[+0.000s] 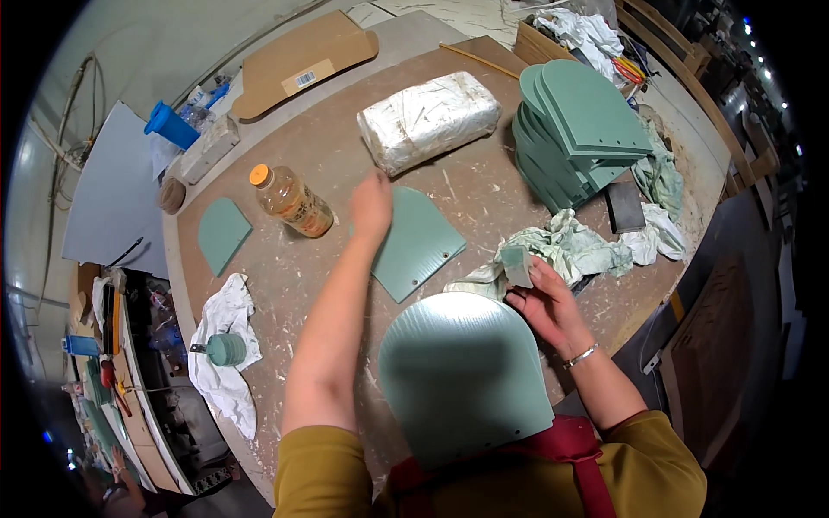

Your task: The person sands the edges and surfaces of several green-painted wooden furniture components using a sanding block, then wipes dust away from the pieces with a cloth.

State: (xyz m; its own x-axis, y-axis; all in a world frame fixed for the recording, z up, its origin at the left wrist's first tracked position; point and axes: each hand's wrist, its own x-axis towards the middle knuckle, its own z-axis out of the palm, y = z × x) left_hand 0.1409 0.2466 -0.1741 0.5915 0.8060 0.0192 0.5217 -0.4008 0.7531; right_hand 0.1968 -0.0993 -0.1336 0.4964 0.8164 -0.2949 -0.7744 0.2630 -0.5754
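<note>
One piece (pixel 517 266) pinched in right hand (pixel 554 309); left hand (pixel 372 208) half-curled beside panel (pixel 420 246).

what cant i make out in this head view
All in the head view:
Left hand: fingertips, mostly hidden by the hand itself.
Small pad: gripped part, covered by the right hand.
Near green panel: underside, facing away.
Panel stack: exact count, hidden by overlap.
Bottle: print, too small.

This looks like a workshop: the table (pixel 268 332) is scuffed and flecked with white, a stack of green panels (pixel 587 112) and stained rags (pixel 566 242) sit on its right side, tools (pixel 629 71) lie by its far right corner, and a cluttered shelf (pixel 148 432) stands to its left.
</note>
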